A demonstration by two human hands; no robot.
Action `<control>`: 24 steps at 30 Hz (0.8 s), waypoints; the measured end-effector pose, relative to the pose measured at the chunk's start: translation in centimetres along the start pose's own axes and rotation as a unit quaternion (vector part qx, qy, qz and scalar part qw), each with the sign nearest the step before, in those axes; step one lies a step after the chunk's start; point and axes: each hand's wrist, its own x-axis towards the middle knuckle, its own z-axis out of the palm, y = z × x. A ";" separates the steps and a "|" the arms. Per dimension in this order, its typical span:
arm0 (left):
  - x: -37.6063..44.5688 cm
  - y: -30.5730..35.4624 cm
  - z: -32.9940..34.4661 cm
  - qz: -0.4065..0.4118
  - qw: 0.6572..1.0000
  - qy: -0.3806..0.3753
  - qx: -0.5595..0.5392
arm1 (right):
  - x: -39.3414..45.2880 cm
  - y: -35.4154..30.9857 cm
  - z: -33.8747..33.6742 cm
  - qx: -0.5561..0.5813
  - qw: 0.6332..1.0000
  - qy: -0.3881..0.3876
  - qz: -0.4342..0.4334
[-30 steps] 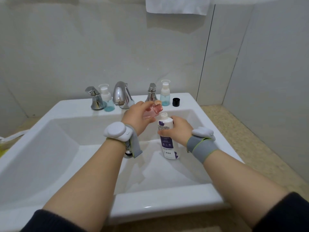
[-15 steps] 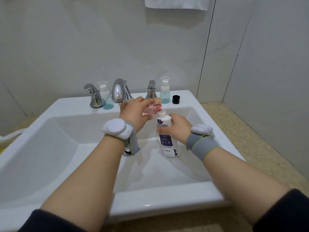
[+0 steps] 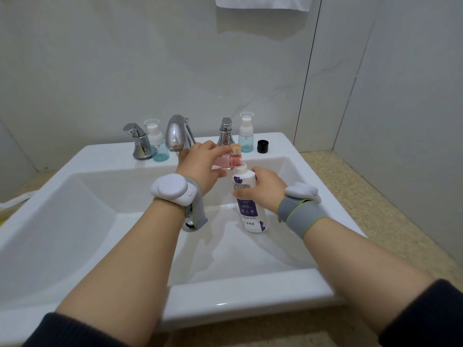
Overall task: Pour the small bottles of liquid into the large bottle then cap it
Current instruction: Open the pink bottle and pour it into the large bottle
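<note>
A large white bottle point(image 3: 246, 196) with a purple label stands uncapped in the sink basin, and my right hand point(image 3: 263, 190) grips its middle. My left hand point(image 3: 200, 166) holds a small pink bottle point(image 3: 231, 160) tipped sideways, its open neck just above the large bottle's mouth. A tan cork-like piece point(image 3: 235, 147) shows right behind the pink bottle's neck. A black cap point(image 3: 263, 146) lies on the sink ledge at the right. Two small bottles of blue liquid with clear pump caps stand on the ledge, one left point(image 3: 157, 144) and one right point(image 3: 246, 134) of the faucet.
The white sink point(image 3: 238, 294) has a chrome faucet point(image 3: 178, 134) with two chrome handles point(image 3: 136, 141) point(image 3: 226, 131) at the back. The drain point(image 3: 189, 225) sits behind my left wrist. A white towel point(image 3: 263, 2) hangs on the wall above. Speckled floor lies to the right.
The pink bottle has tipped further, its neck now right at the large bottle's mouth. The view has tilted slightly upward; both hands keep their grip.
</note>
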 end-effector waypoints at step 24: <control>-0.1 0.2 -0.5 0.020 1.000 0.000 0.020 | 0.1 -0.1 0.0 0.000 1.000 0.000 0.001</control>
